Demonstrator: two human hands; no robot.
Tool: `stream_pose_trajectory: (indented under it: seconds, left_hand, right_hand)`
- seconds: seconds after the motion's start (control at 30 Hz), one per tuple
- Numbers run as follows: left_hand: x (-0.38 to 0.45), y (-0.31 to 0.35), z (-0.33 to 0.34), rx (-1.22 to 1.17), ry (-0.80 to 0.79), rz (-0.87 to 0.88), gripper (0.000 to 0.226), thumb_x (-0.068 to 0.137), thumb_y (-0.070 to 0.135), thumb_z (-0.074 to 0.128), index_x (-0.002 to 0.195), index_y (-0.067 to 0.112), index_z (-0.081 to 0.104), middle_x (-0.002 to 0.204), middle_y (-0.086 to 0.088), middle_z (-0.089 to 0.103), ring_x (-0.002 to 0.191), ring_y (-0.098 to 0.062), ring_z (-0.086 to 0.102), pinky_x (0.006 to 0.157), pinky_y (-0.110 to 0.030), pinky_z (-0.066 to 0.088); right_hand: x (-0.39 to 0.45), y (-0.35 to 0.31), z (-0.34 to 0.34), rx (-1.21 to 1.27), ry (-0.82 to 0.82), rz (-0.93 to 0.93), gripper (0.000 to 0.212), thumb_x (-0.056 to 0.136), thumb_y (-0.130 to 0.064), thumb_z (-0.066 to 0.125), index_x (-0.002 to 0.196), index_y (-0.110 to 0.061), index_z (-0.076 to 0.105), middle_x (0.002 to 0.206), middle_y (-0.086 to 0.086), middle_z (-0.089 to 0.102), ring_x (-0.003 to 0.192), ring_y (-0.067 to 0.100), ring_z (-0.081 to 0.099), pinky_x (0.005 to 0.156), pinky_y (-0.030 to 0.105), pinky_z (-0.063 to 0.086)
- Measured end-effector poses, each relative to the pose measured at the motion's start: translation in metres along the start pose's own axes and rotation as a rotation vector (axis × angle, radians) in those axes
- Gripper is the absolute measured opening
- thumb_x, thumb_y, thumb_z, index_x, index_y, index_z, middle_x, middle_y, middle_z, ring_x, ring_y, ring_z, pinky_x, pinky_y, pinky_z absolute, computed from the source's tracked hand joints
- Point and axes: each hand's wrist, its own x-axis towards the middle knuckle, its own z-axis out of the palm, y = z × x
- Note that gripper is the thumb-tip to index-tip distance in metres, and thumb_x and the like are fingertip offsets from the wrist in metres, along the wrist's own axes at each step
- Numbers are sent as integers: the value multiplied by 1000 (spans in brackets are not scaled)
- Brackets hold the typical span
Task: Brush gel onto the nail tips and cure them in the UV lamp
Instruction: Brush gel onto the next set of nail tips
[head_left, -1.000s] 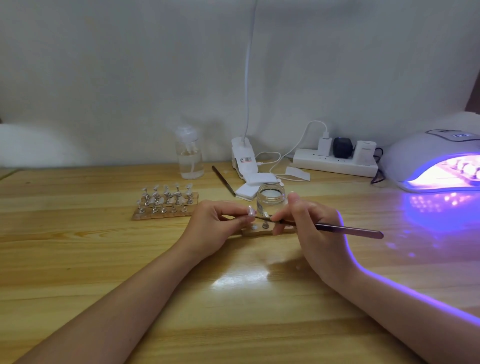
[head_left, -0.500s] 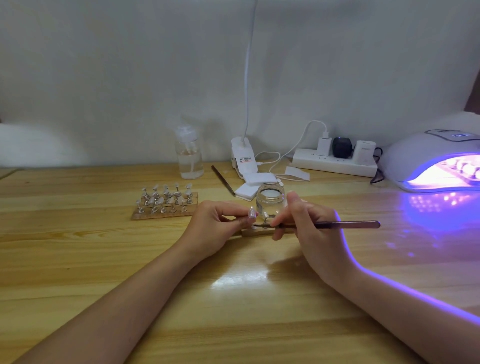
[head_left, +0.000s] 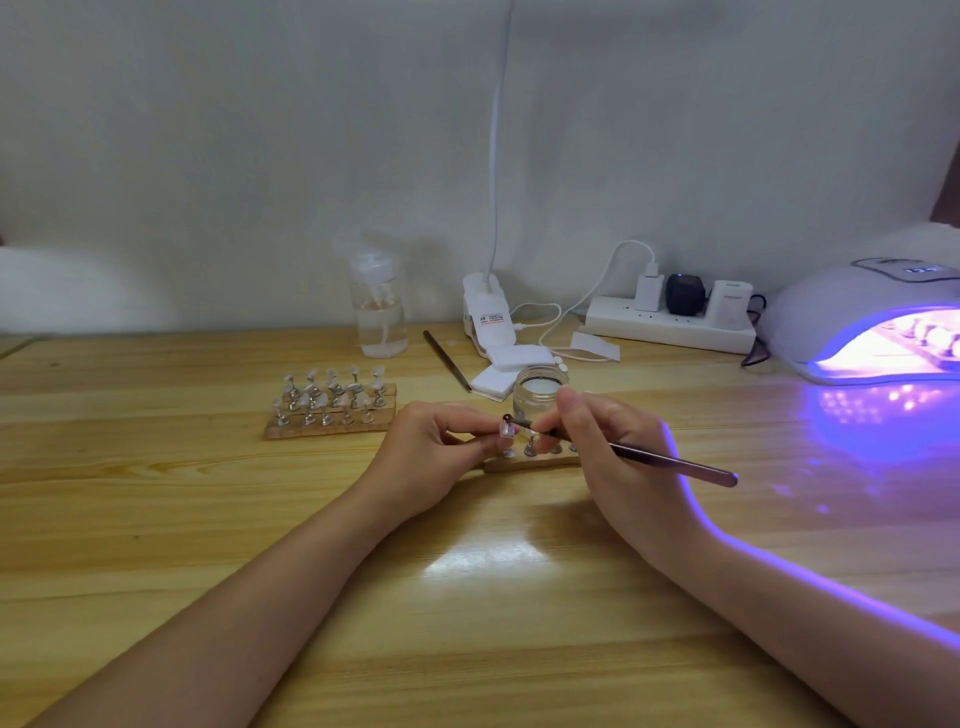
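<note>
My left hand (head_left: 434, 447) pinches a small clear nail tip (head_left: 506, 430) on its stand above a wooden strip (head_left: 530, 463) that holds a few more tips. My right hand (head_left: 608, 447) grips a thin purple brush (head_left: 670, 460), and the brush head touches the held tip. Just behind them stands an open glass gel jar (head_left: 537, 392). A wooden rack with several nail tips (head_left: 332, 408) lies to the left. The white UV lamp (head_left: 872, 322) at the far right glows violet, with another strip of tips inside it.
A clear pump bottle (head_left: 378, 312), a second brush (head_left: 447, 359), white pads (head_left: 511, 370), a clip lamp base (head_left: 488, 322) and a power strip (head_left: 670, 322) with plugs and cables line the back of the wooden table (head_left: 208, 519) by the wall.
The brush handle has tilted down to the right again and its tip has shifted slightly over the held nail tip. My left hand has stayed where it was.
</note>
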Motion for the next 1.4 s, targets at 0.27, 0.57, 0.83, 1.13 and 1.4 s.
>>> stream_pose_trajectory:
  seconds: [0.27,0.57,0.83,1.13,1.4]
  left_hand:
    - [0,3,0,22,60,-81,19,76,3,70,81,21,73,80,7,70,76,-2,64,74,-30,54]
    - [-2,8,1,53,42,-84,16,76,2,69,86,15,73,77,1,70,72,-6,63,75,-42,52]
    - [-2,10,0,61,41,-90,20,76,2,70,78,22,72,76,5,68,73,-6,62,74,-39,51]
    - [-2,10,-1,41,62,-52,24,69,8,75,67,31,71,74,15,67,77,1,61,70,-36,53]
    - [-1,9,-2,108,76,-34,18,69,9,76,64,23,67,69,12,63,66,2,50,58,-14,39]
  right_hand:
    - [-2,0,1,134,67,7,40,85,-41,51,59,-17,67,54,3,64,52,10,61,61,16,48]
    - [2,1,-1,-64,-14,-34,30,85,-42,47,73,-24,68,73,-7,68,70,3,65,68,21,51]
    - [-2,1,1,102,52,11,40,81,-39,48,60,-11,68,51,-1,63,51,5,60,65,5,43]
    - [1,0,-1,210,137,12,41,87,-36,47,57,-17,67,50,6,60,53,13,57,58,19,42]
    - [3,6,-4,243,166,31,43,94,-25,43,59,-15,67,51,5,61,52,8,57,57,7,39]
